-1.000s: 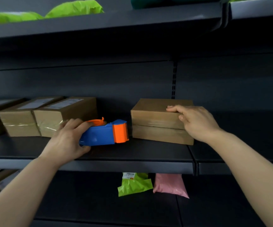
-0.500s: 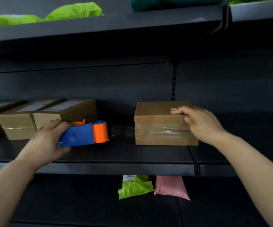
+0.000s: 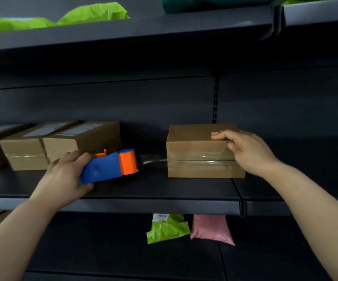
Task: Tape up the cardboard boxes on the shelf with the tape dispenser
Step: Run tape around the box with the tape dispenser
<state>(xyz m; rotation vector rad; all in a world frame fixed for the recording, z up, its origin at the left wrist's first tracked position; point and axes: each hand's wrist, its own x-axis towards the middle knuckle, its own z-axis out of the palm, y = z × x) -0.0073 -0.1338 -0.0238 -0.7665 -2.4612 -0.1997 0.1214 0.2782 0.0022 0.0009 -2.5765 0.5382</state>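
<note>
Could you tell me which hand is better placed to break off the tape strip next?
Probably the left hand: it grips the tape dispenser, with the strip stretched to the box, which the right hand holds.

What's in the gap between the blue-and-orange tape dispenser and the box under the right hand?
A strip of clear tape, stretched from the tape dispenser to the cardboard box, above bare shelf. The head view shows it.
</note>
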